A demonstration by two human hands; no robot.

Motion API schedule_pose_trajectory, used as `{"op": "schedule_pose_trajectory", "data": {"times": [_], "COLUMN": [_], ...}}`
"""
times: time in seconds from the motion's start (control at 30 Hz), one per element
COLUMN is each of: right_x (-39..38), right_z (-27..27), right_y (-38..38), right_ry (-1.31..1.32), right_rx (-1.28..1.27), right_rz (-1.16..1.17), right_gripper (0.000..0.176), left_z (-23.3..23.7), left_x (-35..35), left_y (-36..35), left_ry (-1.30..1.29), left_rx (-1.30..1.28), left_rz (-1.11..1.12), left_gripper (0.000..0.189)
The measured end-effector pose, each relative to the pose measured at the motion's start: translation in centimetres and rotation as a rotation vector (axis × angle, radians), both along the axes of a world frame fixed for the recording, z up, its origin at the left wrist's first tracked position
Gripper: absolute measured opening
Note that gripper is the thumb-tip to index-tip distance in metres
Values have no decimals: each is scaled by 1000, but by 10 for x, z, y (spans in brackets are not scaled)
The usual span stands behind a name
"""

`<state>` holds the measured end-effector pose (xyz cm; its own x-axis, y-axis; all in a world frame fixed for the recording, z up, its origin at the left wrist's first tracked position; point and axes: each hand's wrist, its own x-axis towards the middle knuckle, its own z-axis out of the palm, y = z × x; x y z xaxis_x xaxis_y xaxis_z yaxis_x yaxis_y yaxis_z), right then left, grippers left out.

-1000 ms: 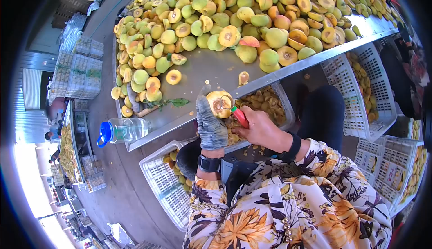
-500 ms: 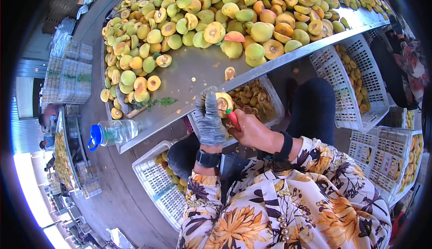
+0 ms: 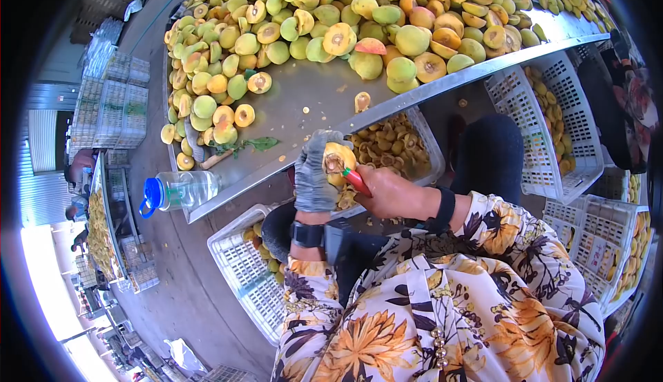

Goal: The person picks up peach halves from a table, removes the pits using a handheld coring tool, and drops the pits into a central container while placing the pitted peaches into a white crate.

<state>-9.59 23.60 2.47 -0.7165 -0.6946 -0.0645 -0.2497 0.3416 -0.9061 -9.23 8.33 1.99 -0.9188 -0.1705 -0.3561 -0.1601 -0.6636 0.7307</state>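
My left hand (image 3: 314,178), in a grey knit glove, is closed around a peach half (image 3: 341,153) whose cut face looks up and shows a brown hollow at the pit. My bare right hand (image 3: 390,192) grips a small red-handled knife (image 3: 357,182) with a green collar. Its tip meets the cut flesh, and the blade is mostly hidden. Both hands are just off the metal table's near edge, above a white crate (image 3: 436,150) of peach pieces and scraps.
Many whole and halved peaches (image 3: 338,39) heap on the metal table (image 3: 297,99). A blue-capped bottle (image 3: 183,191) lies near its left corner. White crates stand by my left leg (image 3: 242,271) and at the right (image 3: 580,119). Another person's patterned sleeve (image 3: 635,99) shows far right.
My left fingers, stretched up before, now curl around the peach half, which has turned in the hand. The right hand still holds the knife against it. The whole view has shifted slightly.
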Motion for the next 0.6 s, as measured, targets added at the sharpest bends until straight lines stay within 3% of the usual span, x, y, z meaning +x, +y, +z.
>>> {"op": "schedule_pose_trajectory", "data": {"times": [0.03,0.1,0.2,0.23,0.27,0.3,0.37,0.43,0.5,0.53,0.6], "right_x": [1,-2,-3,-2,-2,1,3,0,-7,-5,-1], "right_z": [2,28,29,23,16,10,7,12,33,28,19], "right_y": [0,0,0,1,0,0,-4,-6,-1,-2,-5], "right_ry": [-2,-474,-615,-618,-510,-405,-398,-389,-853,-856,-1202], "right_rx": [-2,85,36,26,5,-13,-14,-12,10,11,-249], "right_rz": [0,60,102,97,131,165,181,205,229,229,302], "right_gripper": [20,18,18,18,17,17,17,17,13,13,11], "left_z": [-1,-9,-9,-7,1,3,4,4,-1,-2,-3], "left_x": [0,-1,1,1,2,4,5,5,7,8,7], "left_y": [3,8,6,5,-3,-10,-20,-23,-24,-24,-23], "left_ry": [13,57,99,95,53,47,26,32,73,70,124], "left_rx": [-120,-213,-316,-322,-360,-363,-230,-255,-284,-283,-301], "left_rz": [76,151,190,160,-46,-52,-290,-292,-265,-265,-223], "left_gripper": [27,26,23,22,27,27,32,36,36,36,38]}}
